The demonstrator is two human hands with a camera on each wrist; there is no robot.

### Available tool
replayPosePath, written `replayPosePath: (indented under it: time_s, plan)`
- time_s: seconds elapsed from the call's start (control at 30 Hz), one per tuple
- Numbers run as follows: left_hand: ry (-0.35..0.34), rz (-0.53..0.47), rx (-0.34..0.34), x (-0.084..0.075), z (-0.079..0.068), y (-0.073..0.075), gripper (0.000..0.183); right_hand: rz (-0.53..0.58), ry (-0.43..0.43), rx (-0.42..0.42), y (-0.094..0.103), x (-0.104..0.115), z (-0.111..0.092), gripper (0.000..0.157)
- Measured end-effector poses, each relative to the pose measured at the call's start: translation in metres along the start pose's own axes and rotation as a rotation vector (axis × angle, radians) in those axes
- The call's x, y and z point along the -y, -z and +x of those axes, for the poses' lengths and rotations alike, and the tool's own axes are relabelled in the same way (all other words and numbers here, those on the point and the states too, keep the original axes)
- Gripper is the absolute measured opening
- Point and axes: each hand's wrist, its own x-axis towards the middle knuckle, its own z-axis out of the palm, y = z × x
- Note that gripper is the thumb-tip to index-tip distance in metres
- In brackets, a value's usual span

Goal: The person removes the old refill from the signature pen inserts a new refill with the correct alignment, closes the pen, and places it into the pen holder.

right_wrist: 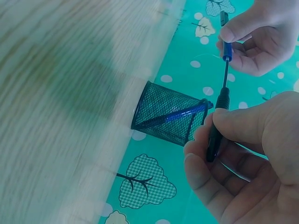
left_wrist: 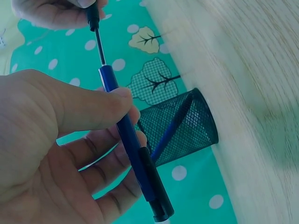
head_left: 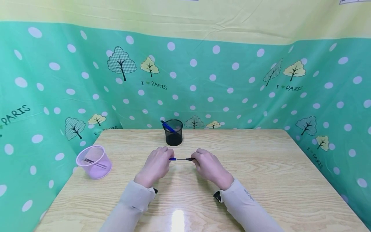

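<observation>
In the head view both hands meet near the middle of the table, behind them a black mesh pen cup. My left hand (head_left: pixel 156 166) pinches the blue pen barrel (left_wrist: pixel 132 149), which has a black clip end, between thumb and fingers. A black tapered pen grip section (right_wrist: pixel 222 102) is pinched by my right hand (head_left: pixel 210 166). Between the two parts runs a thin ink refill (left_wrist: pixel 100 47), bare along a short stretch. Its one end sits at the barrel's mouth and the other at the black section. All three lie nearly in one line.
The black mesh pen cup (head_left: pixel 174 140) stands at the table's back edge with a blue pen (head_left: pixel 168 126) leaning in it. To the left, a pink cup (head_left: pixel 99 173) contains thin dark sticks (head_left: pixel 95 163). A patterned green curtain (head_left: pixel 232 96) surrounds the wooden table (head_left: pixel 261 161).
</observation>
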Motion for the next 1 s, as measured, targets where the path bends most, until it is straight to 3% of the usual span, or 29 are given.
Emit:
replayPosePath:
  time_s: [1.0]
  plan:
    - [0.054, 0.003, 0.063, 0.0095, 0.0007, 0.0048, 0.02, 0.012, -0.006, -0.016, -0.0005, -0.001, 0.0001, 0.009]
